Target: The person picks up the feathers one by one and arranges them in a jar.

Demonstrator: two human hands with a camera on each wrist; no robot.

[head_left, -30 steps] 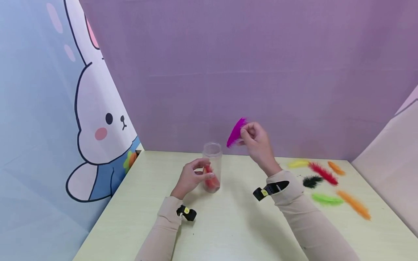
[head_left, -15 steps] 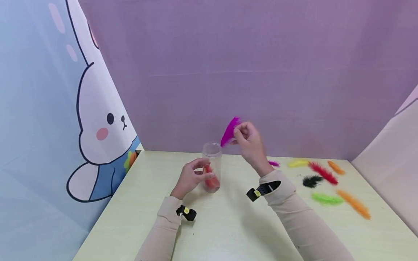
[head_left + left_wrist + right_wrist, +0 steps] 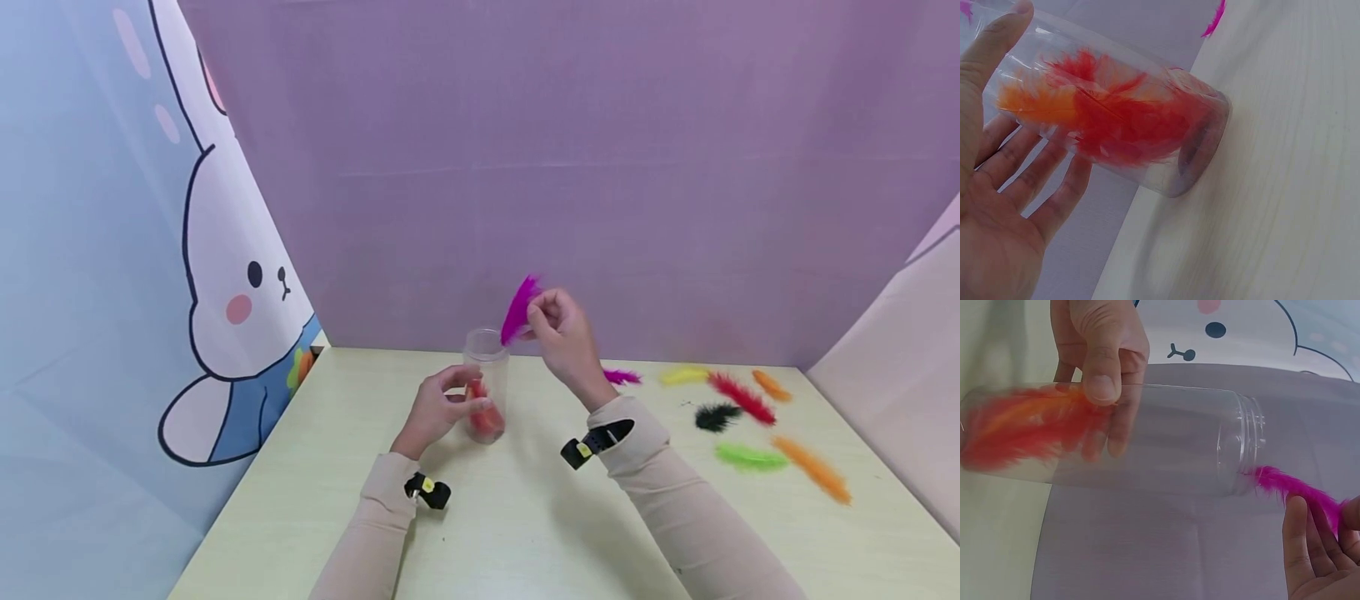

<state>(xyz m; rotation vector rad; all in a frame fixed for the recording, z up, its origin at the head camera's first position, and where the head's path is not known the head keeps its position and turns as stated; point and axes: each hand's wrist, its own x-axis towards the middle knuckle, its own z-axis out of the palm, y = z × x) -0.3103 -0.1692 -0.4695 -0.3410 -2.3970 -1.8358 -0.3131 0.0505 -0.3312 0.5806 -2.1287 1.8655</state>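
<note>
A clear plastic jar stands upright on the table, its mouth uncovered. Red and orange feathers lie inside its lower part. My left hand grips the jar from the left, thumb on one side and fingers round the other. Up at the rim, my right hand pinches a magenta feather between thumb and fingers. In the right wrist view the lower tip of that feather is right at the edge of the jar's threaded mouth.
On the table's right side lie a yellow feather, a red feather, a black feather, a green feather and two orange ones. Another magenta feather lies behind my right wrist. A purple cloth hangs behind the table.
My right hand has moved left with the magenta feather, bringing its tip to the jar's rim. The magenta feather on the table has come into view. My left hand and the jar stay put.
</note>
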